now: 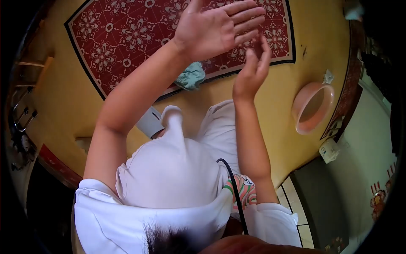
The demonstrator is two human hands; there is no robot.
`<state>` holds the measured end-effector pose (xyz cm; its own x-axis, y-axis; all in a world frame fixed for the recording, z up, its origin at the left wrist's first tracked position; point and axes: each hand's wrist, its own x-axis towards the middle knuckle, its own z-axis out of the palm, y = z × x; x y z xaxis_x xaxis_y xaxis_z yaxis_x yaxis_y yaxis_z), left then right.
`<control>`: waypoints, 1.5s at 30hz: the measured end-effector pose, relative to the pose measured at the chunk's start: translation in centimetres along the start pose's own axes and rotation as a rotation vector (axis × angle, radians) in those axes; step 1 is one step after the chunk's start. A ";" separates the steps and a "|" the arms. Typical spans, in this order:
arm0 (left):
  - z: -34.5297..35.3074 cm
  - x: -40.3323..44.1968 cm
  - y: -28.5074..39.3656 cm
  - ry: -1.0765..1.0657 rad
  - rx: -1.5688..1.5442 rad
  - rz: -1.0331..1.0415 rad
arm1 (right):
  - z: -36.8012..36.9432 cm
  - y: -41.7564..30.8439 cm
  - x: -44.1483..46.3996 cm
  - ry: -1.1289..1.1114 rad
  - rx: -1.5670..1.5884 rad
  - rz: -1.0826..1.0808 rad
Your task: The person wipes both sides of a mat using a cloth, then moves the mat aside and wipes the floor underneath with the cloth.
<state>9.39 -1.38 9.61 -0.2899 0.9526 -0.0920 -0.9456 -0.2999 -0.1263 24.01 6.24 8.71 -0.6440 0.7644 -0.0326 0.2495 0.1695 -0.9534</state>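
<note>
My left hand is stretched out over the patterned red rug, palm showing and fingers straight, with nothing in it. Just below its fingertips is my right hand, fingers loosely bent and thumb apart, also holding nothing. The fingertips of the two hands overlap in view; whether they touch I cannot tell. A crumpled teal cloth lies at the rug's near edge, below my left wrist. Pale trousers cover my lap, and a grey slipper shows beside one leg.
A pink basin stands on the yellow floor at the right. A black cable runs down my front beside a striped cloth. Further right are a white container and a dark panel. Wooden furniture is at the left.
</note>
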 end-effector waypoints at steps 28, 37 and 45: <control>-8.3 -20.9 -0.7 0.990 1.671 0.191 | 3.0 6.4 -6.1 -0.722 -0.053 0.342; -3.1 -20.5 -4.7 0.771 1.276 0.130 | 1.5 0.2 -8.7 -0.657 0.853 0.857; -5.4 -25.7 -2.8 0.938 1.937 0.355 | 1.0 -0.3 -11.3 -0.936 0.951 0.969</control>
<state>20.25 -25.32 6.98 -0.8693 0.4091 -0.2776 0.0072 0.5719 0.8203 30.44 -3.09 9.05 -0.7958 -0.3255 -0.5107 0.5159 -0.8060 -0.2901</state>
